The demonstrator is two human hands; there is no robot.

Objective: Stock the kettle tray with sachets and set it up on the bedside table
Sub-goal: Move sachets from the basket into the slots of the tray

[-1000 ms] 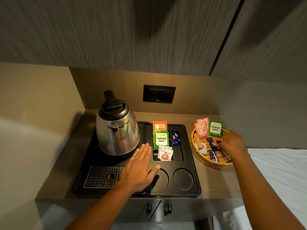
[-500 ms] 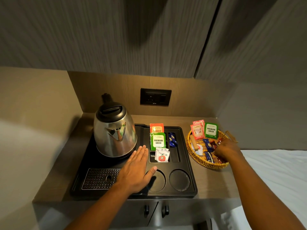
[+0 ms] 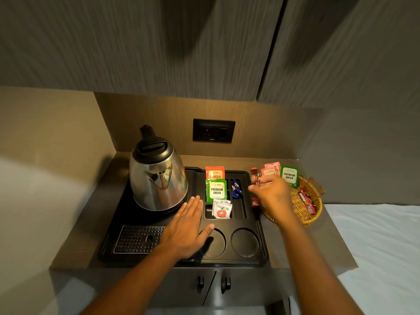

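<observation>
A black kettle tray (image 3: 259, 226) lies on the bedside table (image 3: 77, 242) with a steel kettle (image 3: 158, 176) on its left. Its slots hold an orange Classic sachet (image 3: 214, 172), a green Premium Green sachet (image 3: 216, 190), blue sachets (image 3: 236, 188) and white sachets with a red apple (image 3: 222, 209). My left hand (image 3: 186, 228) rests flat and open on the tray. My right hand (image 3: 272, 196) hovers between the tray and the wicker basket (image 3: 314, 214), gripping thin red stick sachets (image 3: 255, 178).
The basket still holds pink and green sachets (image 3: 289, 176) standing at its back and red sticks (image 3: 306, 201) inside. A wall socket (image 3: 213, 130) sits behind the tray. Two round cup recesses (image 3: 245, 242) are at the tray's front. A white bed (image 3: 377, 246) lies to the right.
My right hand has lifted out of the basket and moved left toward the tray, carrying red stick sachets. The left hand has stayed flat on the tray.
</observation>
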